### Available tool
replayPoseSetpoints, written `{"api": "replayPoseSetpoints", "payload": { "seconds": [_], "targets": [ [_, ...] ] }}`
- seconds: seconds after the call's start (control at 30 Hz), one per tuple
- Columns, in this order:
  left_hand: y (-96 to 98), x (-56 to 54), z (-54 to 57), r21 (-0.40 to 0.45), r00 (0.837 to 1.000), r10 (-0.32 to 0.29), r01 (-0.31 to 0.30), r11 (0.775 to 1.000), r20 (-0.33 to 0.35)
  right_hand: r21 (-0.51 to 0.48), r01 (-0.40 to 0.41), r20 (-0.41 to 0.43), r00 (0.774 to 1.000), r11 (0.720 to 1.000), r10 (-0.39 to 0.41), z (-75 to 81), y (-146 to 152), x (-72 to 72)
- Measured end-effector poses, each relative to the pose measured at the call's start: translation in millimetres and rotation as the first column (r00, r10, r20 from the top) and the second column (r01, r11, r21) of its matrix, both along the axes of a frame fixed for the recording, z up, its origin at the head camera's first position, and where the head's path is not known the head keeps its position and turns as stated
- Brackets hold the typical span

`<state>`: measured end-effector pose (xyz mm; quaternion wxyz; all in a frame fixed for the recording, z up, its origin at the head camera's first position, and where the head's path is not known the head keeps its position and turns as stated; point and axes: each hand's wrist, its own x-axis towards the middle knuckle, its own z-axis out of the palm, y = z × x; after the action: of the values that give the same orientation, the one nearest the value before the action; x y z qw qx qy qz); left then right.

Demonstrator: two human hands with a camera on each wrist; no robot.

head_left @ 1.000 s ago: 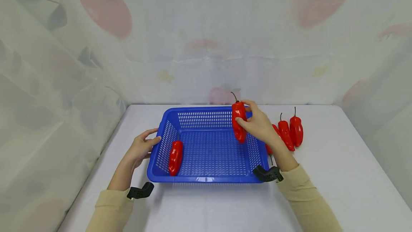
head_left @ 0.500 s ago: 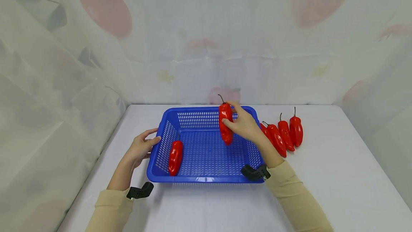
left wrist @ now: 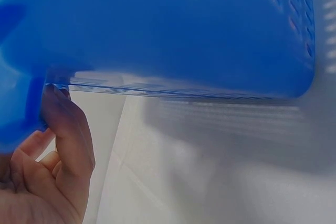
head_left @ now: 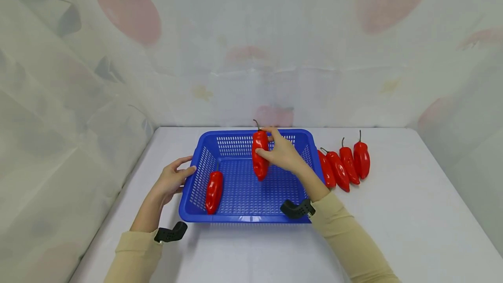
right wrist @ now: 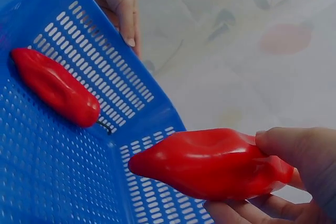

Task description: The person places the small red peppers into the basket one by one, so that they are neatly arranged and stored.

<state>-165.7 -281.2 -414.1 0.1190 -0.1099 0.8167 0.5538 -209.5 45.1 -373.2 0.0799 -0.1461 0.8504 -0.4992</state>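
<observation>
My right hand [head_left: 280, 150] pinches a red pepper [head_left: 260, 156] between thumb and fingers, stem upward, above the middle of the blue basket [head_left: 251, 219]. In the right wrist view this pepper [right wrist: 210, 163] lies across the hand, with its narrow end pointing left. At the basket's left side, my left hand [head_left: 174, 178] holds the rim, thumb on top and fingers outside. The left wrist view shows curled fingers [left wrist: 71, 135] against the basket's outer edge. Inside the basket, another red pepper [head_left: 214, 192] lies along the left wall.
Several red peppers [head_left: 339, 171] lie side by side on the white table [head_left: 412, 213], right of the basket. The leftmost of them is partly hidden by the basket's edge. A printed cloth [head_left: 251, 56] hangs behind the table and along its left side.
My right hand has moved left with its pepper, from the basket's right side to over its middle, and slightly lower. The peppers on the table now show more fully. My left hand stays put.
</observation>
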Motion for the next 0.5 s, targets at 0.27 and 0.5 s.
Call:
{"api": "replayPoseSetpoints", "payload": {
  "seconds": [0.27, 0.5],
  "targets": [
    [0.1, 0.1, -0.1, 0.002, 1.0, -0.005, 0.005, 1.0, -0.002, -0.074, -0.021, 0.071, 0.997, 0.997, 0.026, -7.4, -16.1, -2.3],
    [0.0, -0.4, -0.2, 0.013, 1.0, -0.004, 0.004, 1.0, -0.003, -0.077, -0.038, 0.119, 0.992, 0.996, 0.047, -14.2, -27.3, -4.6]
  ]
}}
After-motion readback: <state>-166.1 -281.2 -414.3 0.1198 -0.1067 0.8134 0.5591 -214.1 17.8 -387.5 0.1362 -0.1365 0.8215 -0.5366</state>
